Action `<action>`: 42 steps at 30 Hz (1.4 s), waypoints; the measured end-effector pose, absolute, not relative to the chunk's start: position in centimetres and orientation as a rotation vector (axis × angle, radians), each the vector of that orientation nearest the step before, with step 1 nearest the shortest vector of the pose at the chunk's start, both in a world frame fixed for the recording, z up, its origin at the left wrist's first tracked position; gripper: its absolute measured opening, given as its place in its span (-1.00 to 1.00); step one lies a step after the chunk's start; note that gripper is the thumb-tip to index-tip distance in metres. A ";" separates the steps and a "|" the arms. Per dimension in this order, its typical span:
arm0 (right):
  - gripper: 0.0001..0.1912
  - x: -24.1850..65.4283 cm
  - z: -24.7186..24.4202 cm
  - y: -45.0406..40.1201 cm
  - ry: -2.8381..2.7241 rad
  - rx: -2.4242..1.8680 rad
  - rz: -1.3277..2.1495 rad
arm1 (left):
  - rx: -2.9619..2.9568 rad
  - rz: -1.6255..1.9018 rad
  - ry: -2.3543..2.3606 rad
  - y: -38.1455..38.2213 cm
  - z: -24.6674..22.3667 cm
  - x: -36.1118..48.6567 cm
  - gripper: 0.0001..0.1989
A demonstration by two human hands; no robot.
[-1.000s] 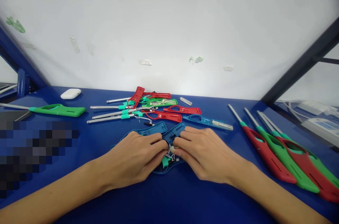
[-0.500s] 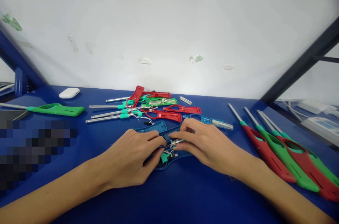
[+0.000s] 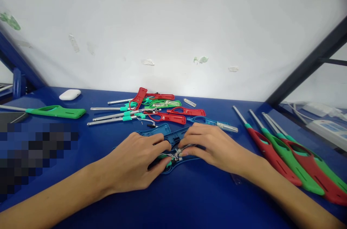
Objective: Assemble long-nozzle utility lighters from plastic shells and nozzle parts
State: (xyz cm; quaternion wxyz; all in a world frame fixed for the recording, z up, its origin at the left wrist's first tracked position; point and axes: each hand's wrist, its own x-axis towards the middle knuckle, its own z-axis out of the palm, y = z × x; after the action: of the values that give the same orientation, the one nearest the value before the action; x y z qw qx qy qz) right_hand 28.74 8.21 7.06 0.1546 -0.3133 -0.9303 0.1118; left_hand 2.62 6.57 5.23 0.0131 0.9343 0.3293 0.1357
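Both hands press on the blue lighter shell [image 3: 173,138], flat on the table [image 3: 189,200]. Left hand [image 3: 135,164] pins it; right hand [image 3: 214,146] pinches small wired internals [image 3: 173,156]. Light, rigid plastic; wires fragile. Hold shell edges.
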 end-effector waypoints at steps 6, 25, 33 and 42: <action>-0.75 28.8 6.8 7.9 -2.647 -0.926 0.350 | 2.909 0.420 1.022 6.4 5.3 2.6 -0.80; -0.78 28.8 7.1 7.9 -2.594 -0.942 0.491 | 2.865 0.464 0.876 6.5 6.3 2.3 -0.79; -0.82 28.8 7.4 7.8 -2.607 -0.953 0.497 | 2.758 0.371 0.922 6.1 6.1 2.4 -0.75; -0.83 28.8 7.4 7.9 -2.613 -0.954 0.497 | 2.618 0.273 0.960 6.1 6.9 2.8 -0.79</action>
State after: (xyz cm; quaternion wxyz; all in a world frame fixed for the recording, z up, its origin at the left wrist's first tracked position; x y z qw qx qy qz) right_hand 28.76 7.87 7.36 0.1573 -0.3336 -0.9132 0.1735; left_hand 2.84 6.08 6.85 0.1690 0.9209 0.3378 0.0960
